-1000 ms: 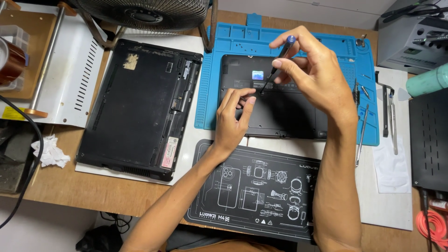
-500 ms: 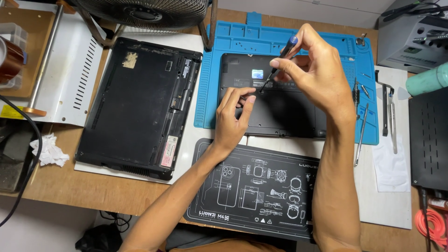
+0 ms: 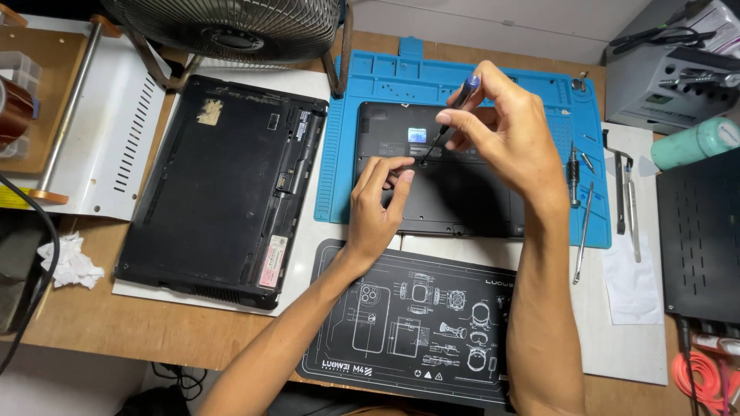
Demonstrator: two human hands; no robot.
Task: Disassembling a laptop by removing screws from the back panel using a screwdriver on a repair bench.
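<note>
Barely moved, right hand (image 3: 505,139) pinching screwdriver (image 3: 451,108) tip-down on matte black laptop (image 3: 455,200); left hand (image 3: 378,208) fingertips steadying it

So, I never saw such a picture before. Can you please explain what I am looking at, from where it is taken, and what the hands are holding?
The camera sits on a person's head and looks down at a workbench, so the two bare hands are that person's own. The right hand holds a small screwdriver, its tip on a black laptop base lying on a blue repair mat. The left hand rests its fingertips on that base, beside the tip. To the left lies a second black laptop. A black printed mat is nearer the person, loose metal tools lie on the right, and a fan stands at the back.
</note>
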